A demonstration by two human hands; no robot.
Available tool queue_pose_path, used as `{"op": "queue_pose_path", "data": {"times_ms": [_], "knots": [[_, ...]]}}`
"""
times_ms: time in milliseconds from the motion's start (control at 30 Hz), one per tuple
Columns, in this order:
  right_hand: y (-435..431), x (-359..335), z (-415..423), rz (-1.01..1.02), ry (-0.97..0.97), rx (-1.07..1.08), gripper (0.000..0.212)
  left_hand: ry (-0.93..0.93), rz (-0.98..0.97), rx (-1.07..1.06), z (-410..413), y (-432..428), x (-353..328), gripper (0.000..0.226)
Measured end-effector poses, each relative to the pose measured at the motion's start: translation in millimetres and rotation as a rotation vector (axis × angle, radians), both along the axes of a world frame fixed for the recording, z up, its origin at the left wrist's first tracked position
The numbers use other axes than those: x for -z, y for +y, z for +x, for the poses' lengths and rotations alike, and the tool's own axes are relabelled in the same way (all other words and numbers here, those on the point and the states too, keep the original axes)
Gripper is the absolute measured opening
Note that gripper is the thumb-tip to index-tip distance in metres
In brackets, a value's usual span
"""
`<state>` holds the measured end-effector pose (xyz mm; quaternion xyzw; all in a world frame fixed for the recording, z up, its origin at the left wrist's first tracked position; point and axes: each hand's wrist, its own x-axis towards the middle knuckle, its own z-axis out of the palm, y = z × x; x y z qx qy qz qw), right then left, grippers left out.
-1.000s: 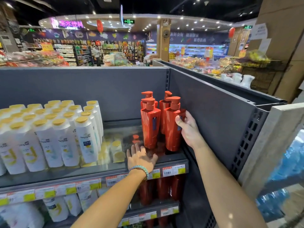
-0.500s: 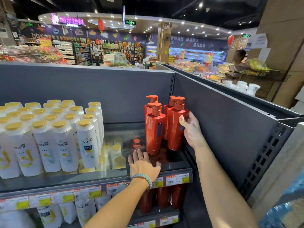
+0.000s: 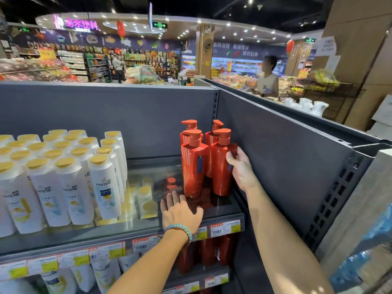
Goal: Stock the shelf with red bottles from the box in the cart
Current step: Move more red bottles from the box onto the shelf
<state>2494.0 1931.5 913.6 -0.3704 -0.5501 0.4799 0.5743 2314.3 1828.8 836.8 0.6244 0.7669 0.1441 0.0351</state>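
- One palm down: left hand [image 3: 180, 212] flat, fingers spread, at the front edge of the shelf [image 3: 84, 236].
- Right hand [image 3: 241, 169] wraps the front-right red bottle [image 3: 220, 177] at the shelf's right end.
- Glossy, rigid, likely heavy: grip mid-body, not the pump [image 3: 222, 134].

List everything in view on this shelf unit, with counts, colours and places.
red plastic pump bottles: four, red, upright in the right corner of the top glass shelf
white plastic shampoo bottles with yellow caps: many, white, rows on the left of that shelf
further red bottles: at least three, red, lower shelf, partly hidden
further white bottles: several, white, lower shelf left
price tags: many, white, yellow and red, along both shelf edges
braided bracelet: one, blue-green, left wrist
left hand: one, flat on the glass shelf before the red bottles
right hand: one, grip round the front right red pump bottle
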Motion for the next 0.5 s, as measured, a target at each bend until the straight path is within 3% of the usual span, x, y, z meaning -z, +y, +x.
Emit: {"op": "queue_pose_path", "data": {"times_ms": [200, 367, 500], "knots": [[-7.2, -9.3, -4.1, -0.071, 0.119, -0.027, 0.034, -0.015, -0.012, 0.017, -1.3, -1.7, 0.8, 0.078], [-8.8, -3.6, -5.1, -0.068, -0.011, 0.022, 0.061, -0.01, -0.015, 0.015, -1.2, -0.4, 0.4, 0.079], [-6.6, -0.7, -5.1, -0.034, -0.067, 0.053, 0.064, -0.016, -0.008, 0.017, -1.0, 0.3, 0.8, 0.079]]}}
